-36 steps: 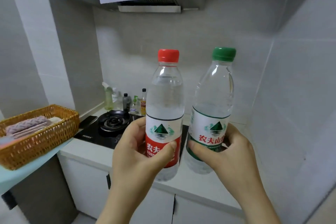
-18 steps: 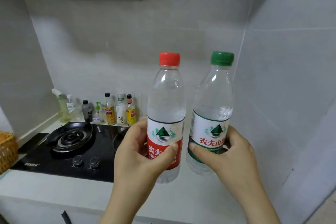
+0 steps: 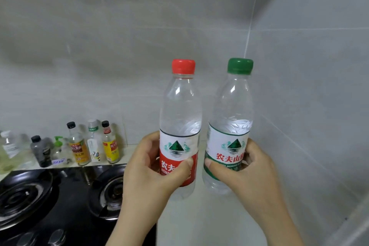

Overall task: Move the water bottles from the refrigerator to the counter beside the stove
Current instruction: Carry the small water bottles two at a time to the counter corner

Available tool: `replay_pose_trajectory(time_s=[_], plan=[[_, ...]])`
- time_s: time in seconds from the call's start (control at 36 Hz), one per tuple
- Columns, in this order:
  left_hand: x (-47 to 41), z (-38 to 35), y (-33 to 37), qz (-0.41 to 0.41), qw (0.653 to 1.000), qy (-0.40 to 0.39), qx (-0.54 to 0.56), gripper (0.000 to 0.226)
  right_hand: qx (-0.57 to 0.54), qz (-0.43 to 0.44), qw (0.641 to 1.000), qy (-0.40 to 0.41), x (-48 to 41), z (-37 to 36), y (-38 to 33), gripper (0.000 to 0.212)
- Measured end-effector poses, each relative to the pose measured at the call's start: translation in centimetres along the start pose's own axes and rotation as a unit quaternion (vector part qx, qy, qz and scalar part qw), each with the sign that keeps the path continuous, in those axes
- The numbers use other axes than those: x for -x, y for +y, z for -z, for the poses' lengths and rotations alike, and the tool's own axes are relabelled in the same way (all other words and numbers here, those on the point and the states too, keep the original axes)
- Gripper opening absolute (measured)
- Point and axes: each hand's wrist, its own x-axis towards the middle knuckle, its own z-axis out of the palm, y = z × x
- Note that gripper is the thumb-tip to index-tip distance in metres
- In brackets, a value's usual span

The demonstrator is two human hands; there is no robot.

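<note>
Firmly, left hand (image 3: 147, 168) gripped red bottle (image 3: 180, 118), right hand (image 3: 249, 173) green bottle (image 3: 231, 114) at three o'clock, by labels; seemingly light, slippery.

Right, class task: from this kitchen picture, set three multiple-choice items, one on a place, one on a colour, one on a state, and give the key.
1. Where is the stove relative to the red-capped bottle and the green-capped bottle?
A) to their left
B) to their right
C) above them

2. What colour is the cap of the bottle in the left hand?
A) green
B) red
C) blue

3. In what state are the two bottles?
A) capped and upright, one in each hand
B) lying flat on the stove
C) uncapped

Key:
1 A: the stove fills the lower left, and both bottles are to its right.
2 B: the left hand grips the red-capped bottle, and the right hand grips the green-capped bottle.
3 A: both caps are on and each bottle is held upright.
</note>
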Motion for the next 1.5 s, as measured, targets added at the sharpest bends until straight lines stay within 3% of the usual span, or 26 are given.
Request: replay_pose_trajectory(time_s=[0.25,0.58,0.72,1.14,1.5], plan=[[-4.4,-2.5,-3.6,0.02,1.0,-0.023,-0.004,0.051,0.017,-0.02,1.0,0.016,-4.8,0.0,2.6,0.039],[-9.4,-8.6,-6.7,0.032,0.999,0.011,-0.013,0.05,0.023,-0.012,1.0,-0.006,-13.0,2.4,6.5,0.039],[-10.8,-10.6,-8.2,0.039,0.999,0.023,-0.008,0.06,0.02,-0.023,0.999,-0.021,-15.8,3.1,8.3,0.037],[-15.9,-12.2,-13.4,0.075,0.997,0.013,-0.016,0.063,0.03,-0.065,0.997,-0.018,-21.4,1.2,13.5,0.041],[-19.3,-12.6,-19.2,0.132,0.989,-0.025,-0.053,0.048,0.079,-0.101,0.992,-0.019,-25.3,-1.4,19.4,0.04]])
